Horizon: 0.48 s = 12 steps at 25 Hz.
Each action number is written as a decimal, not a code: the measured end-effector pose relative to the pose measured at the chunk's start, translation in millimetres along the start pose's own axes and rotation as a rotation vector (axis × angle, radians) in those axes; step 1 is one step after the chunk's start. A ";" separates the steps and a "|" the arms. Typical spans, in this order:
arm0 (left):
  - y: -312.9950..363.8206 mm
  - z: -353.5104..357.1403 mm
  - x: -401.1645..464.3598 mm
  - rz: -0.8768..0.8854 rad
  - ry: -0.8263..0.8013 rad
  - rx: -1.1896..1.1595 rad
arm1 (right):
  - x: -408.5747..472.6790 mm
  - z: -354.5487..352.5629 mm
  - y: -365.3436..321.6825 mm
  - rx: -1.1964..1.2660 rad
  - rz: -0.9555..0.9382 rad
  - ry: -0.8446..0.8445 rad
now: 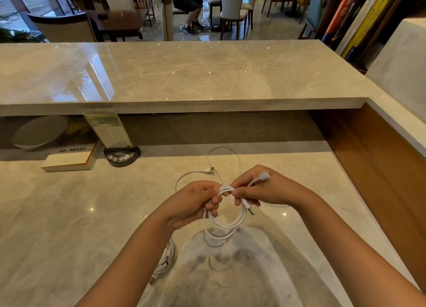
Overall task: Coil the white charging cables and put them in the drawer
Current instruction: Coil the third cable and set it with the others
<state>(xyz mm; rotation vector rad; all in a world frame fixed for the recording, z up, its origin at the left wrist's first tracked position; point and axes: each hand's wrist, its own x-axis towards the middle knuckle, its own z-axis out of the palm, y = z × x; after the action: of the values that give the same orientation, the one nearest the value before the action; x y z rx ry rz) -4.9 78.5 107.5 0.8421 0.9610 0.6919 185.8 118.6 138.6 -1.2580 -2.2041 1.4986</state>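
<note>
Two hands are raised above a marble desk: a looped white cable is pinched at its top by the left hand and right hand. Another uncoiled cable lies beyond; a coiled cable lies near left.

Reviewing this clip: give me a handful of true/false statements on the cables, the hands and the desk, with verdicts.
1. Both hands hold the same coiled white cable. True: the left hand and right hand pinch it at the top of the loop.
2. The held coil lies flat on the desk. False: it hangs from the hands above the desk.
3. An uncoiled cable lies on the desk beyond the hands. True.
4. No other coiled cable is in view. False: a second coil lies on the desk beside the left forearm.
5. A book lies on the desk at far left. True.
</note>
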 end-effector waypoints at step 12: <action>-34.8 12.7 -0.5 0.155 0.176 -0.596 | 3.2 6.3 14.5 0.472 0.177 0.289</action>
<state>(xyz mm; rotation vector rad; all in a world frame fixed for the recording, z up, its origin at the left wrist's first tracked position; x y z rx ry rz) 11.0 56.9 82.0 0.3317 0.7827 1.1297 187.9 118.6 122.6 -1.4166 -1.4794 1.6467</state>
